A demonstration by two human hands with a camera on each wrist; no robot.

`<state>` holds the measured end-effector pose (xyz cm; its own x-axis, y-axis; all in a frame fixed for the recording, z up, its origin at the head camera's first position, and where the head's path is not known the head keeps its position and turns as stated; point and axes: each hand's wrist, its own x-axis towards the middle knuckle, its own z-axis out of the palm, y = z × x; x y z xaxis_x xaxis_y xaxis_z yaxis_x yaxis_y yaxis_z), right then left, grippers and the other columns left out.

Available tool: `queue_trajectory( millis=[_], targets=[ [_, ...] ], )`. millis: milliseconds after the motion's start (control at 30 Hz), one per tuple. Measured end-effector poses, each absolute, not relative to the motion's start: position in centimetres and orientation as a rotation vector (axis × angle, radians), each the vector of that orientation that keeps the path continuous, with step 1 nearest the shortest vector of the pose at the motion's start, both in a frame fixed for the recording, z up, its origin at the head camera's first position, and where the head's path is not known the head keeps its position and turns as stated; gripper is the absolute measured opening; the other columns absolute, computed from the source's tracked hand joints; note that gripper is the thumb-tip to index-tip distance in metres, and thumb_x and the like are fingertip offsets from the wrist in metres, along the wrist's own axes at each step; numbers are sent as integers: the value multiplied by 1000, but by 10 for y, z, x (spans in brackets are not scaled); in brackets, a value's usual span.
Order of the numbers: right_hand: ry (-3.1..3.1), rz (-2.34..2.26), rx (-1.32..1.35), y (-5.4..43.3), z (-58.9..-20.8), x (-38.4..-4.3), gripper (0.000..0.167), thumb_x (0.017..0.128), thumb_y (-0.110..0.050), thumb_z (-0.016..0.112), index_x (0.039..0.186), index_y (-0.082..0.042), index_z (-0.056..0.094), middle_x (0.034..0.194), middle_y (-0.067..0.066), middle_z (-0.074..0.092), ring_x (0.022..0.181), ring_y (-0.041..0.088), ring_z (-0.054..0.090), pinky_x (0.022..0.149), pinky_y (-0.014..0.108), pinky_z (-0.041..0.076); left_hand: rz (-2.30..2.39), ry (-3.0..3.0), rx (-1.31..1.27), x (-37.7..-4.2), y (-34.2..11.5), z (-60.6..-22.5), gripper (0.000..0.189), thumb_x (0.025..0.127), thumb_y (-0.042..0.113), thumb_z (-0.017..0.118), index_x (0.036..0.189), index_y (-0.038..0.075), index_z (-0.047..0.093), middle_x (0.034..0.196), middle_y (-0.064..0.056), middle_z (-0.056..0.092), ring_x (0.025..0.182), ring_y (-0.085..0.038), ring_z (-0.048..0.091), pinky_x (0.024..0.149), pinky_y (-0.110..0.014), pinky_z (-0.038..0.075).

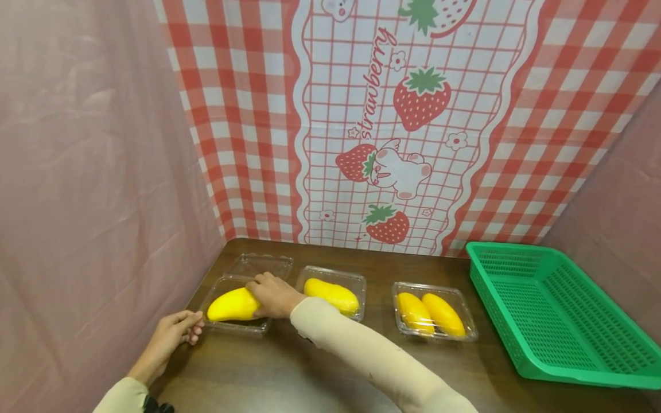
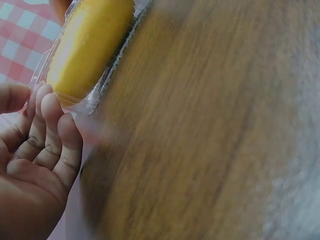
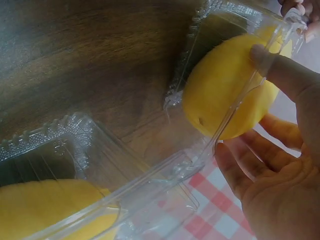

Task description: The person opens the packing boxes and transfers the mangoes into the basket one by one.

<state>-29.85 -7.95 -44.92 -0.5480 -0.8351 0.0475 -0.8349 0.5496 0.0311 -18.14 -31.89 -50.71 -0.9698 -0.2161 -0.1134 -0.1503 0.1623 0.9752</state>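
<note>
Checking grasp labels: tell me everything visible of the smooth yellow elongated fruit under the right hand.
The smooth yellow elongated fruit is slightly curved, rounded at its ends, with a small dark spot near one end. Its skin looks firm and slightly glossy; real or artificial, I can't tell. It lies on its side, roughly left to right, within the leftmost open clear plastic container. The right hand grips its right end, thumb opposite fingers, partly hiding it.

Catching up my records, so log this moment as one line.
right hand: holds yellow fruit in leftmost container | left hand: pinches that container's edge | lid: open | green basket: far right
</note>
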Motion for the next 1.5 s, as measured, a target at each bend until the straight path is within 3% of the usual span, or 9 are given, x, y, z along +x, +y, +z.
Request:
queue_trajectory(
  millis=[300, 700, 1000, 1500],
  targets=[
    [-2791, 33, 1413, -82, -453, -298, 71, 83, -44, 86, 142, -18, 57, 133, 1, 61, 117, 17, 54, 99, 27, 49, -1976, -2383, 400, -182, -319, -507, 30, 106, 21, 59, 100, -8, 66, 83, -8, 64, 70, -17, 59, 64, -28, 55],
    [-2824, -58, 1366, -89, -453, -297, 71, 79, -50, 88, 134, -13, 62, 127, 4, 63, 115, 18, 57, 99, 28, 51, -1994, -2374, 371, -181, -321, -509, 32, 105, 25, 61, 99, -7, 65, 85, -8, 63, 72, -16, 59, 65, -28, 56],
    [-2728, 0, 1435, -87, -454, -300, 67, 74, -46, 92, 122, -10, 63, 114, 4, 69, 96, 18, 65, 88, 28, 56, -1986, -2353, 358, -181, -320, -507, 32, 105, 22, 61, 99, -9, 66, 87, -10, 65, 72, -15, 60, 64, -27, 56],
    [-2642, 60, 1435, -77, -443, -297, 74, 77, -47, 88, 136, -13, 60, 117, 2, 64, 107, 17, 58, 91, 25, 54, -1928, -2339, 397, -178, -317, -505, 32, 105, 21, 62, 99, -10, 68, 86, -9, 67, 71, -14, 60, 63, -26, 56]
  ],
)
